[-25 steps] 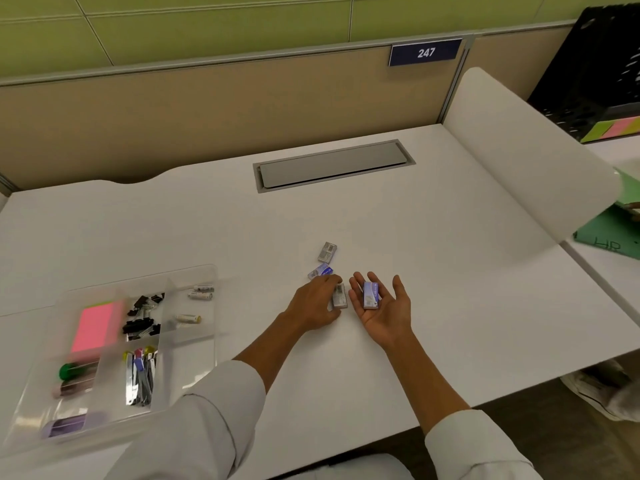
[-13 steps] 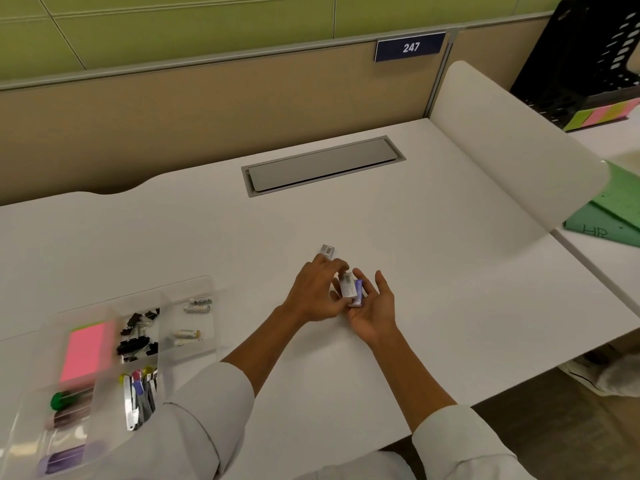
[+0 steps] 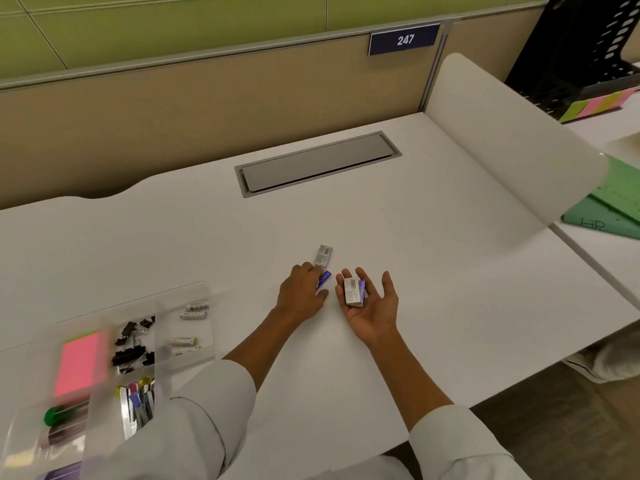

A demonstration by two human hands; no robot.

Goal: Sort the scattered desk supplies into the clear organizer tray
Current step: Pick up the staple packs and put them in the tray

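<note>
My right hand (image 3: 372,306) lies palm up on the white desk, cupping two small staple boxes (image 3: 354,292), one grey-labelled and one purple. My left hand (image 3: 302,295) rests palm down just left of it, fingertips closing on a blue-purple box (image 3: 324,278). Another grey box (image 3: 323,255) lies on the desk just beyond the left fingers. The clear organizer tray (image 3: 194,289) sits at the near left, holding pink sticky notes (image 3: 80,365), black binder clips (image 3: 133,344), batteries (image 3: 194,311), pens and markers.
A grey cable hatch (image 3: 317,163) is set into the desk behind the hands. A white curved divider (image 3: 512,140) bounds the right side, with green folders (image 3: 613,209) and a black file rack (image 3: 588,53) beyond it. A beige partition runs along the back.
My left hand placed a grey box onto the purple one in my right palm, then moved back left onto the blue-purple box on the desk. The right hand stayed open underneath.
</note>
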